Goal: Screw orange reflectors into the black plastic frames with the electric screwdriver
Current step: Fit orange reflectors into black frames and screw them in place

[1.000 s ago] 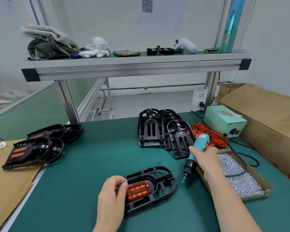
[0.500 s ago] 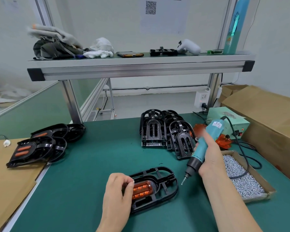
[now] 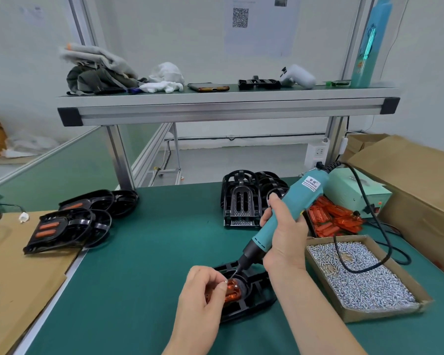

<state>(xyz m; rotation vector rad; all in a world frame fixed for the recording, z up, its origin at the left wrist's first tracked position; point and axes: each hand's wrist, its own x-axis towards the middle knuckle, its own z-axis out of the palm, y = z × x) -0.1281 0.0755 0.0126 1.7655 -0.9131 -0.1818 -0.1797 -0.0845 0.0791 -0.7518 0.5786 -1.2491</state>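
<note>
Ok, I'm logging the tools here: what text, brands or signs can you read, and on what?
"KEENWIDE" on the white label of the electric screwdriver; lines above and below too small.
QR code on the wall sheet, its print unreadable.
The green power box: markings blurred.

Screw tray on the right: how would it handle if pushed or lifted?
Probably heavy: the cardboard tray is full of loose screws. Thin walls may sag when lifted. The screwdriver cable lying across it could snag.
</note>
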